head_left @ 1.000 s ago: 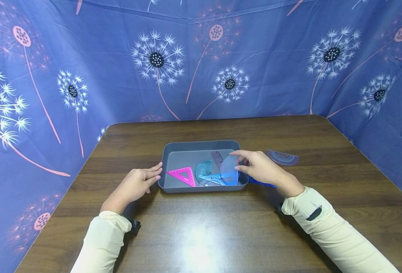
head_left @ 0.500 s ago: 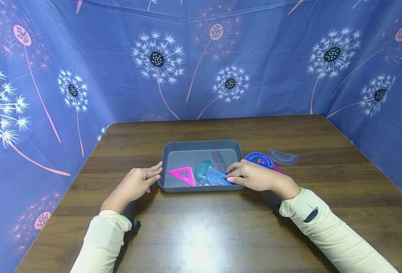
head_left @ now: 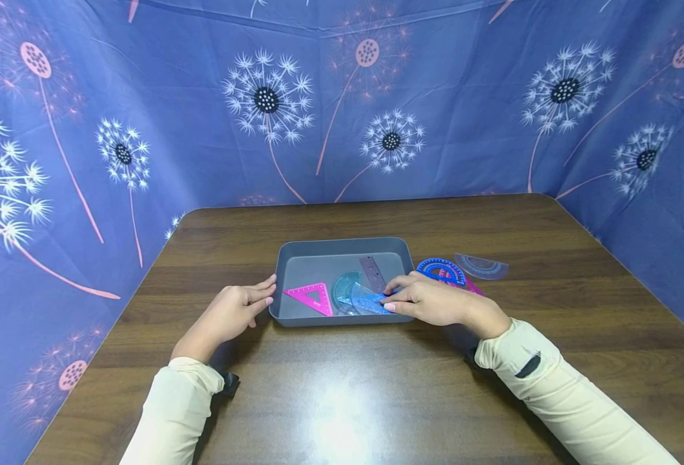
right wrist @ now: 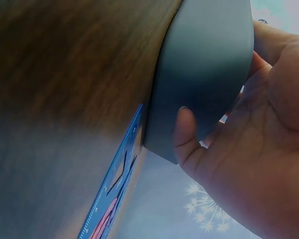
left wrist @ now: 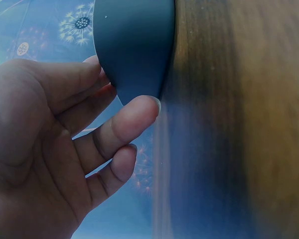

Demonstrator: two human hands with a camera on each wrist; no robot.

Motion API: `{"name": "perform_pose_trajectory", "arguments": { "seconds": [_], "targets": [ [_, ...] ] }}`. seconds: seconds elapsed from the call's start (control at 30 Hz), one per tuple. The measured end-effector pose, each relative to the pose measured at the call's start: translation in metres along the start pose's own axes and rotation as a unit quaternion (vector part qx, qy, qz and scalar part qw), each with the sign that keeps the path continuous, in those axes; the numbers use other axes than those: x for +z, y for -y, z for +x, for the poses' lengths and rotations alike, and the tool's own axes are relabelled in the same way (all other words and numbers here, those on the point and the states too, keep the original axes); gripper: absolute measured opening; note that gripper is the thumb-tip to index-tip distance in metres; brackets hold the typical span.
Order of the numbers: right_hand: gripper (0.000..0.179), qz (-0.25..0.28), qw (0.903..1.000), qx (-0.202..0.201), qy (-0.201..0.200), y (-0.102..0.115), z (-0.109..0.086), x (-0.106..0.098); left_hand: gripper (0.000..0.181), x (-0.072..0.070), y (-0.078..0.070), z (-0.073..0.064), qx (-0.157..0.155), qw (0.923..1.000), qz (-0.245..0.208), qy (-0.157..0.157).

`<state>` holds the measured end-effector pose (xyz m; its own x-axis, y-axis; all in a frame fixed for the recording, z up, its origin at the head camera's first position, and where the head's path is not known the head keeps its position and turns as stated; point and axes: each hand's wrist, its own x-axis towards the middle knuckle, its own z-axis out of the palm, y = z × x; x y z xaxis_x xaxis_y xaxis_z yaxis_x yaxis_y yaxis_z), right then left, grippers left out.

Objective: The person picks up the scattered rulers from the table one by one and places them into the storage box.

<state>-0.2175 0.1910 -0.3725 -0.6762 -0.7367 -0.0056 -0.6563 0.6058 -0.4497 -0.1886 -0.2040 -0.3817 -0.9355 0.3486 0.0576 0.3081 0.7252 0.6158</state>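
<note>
A grey tray [head_left: 342, 249] stands on the wooden table. My left hand [head_left: 225, 314] touches its left end, fingers fairly straight; the left wrist view shows the fingers at the tray wall [left wrist: 139, 40]. My right hand [head_left: 443, 300] reaches over the right end and pinches a clear protractor [head_left: 362, 302] low in the tray. The protractor partly covers blue set-square plastic and a teal protractor [head_left: 343, 289]. A pink set square [head_left: 321, 298] lies at the tray's left, and a purplish ruler [head_left: 372, 274] lies behind the right fingertips.
Right of the tray, a blue protractor [head_left: 452, 274] overlaps a pink piece [head_left: 474, 288]. A clear protractor with blue markings [head_left: 482, 267] lies just beyond. In the right wrist view, a blue measuring piece [right wrist: 102, 199] lies beside the tray. A blue dandelion-print cloth [head_left: 464, 110] hangs behind the table.
My right hand has lowered the clear protractor into the tray, moving left and down. That uncovers the blue protractor and pink piece. The left hand stays put.
</note>
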Motion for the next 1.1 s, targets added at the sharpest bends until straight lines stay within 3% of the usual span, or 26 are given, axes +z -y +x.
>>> {"name": "perform_pose_trajectory", "arguments": {
  "seconds": [0.23,0.37,0.57,0.87,1.1],
  "targets": [
    [0.04,0.01,0.9999,0.008,0.002,0.0,0.0,0.0,0.036,0.001,0.001,0.0,-0.002,1.0,0.0,-0.001],
    [0.035,0.007,0.9999,-0.009,0.0,-0.002,0.0,0.001,0.036,0.001,0.002,-0.001,-0.004,1.0,-0.002,-0.001],
    [0.032,-0.008,0.9974,-0.043,-0.058,-0.006,-0.001,-0.009,0.036,0.001,0.001,0.0,-0.002,1.0,0.002,-0.002],
    [0.044,-0.017,0.9925,0.03,-0.118,-0.014,-0.013,-0.042,0.036,-0.001,-0.001,0.0,-0.004,1.0,0.005,-0.001],
    [0.048,-0.018,0.9858,0.069,-0.152,-0.03,-0.02,-0.053,0.037,-0.001,-0.001,-0.001,-0.005,1.0,0.005,0.0]
  ]
}}
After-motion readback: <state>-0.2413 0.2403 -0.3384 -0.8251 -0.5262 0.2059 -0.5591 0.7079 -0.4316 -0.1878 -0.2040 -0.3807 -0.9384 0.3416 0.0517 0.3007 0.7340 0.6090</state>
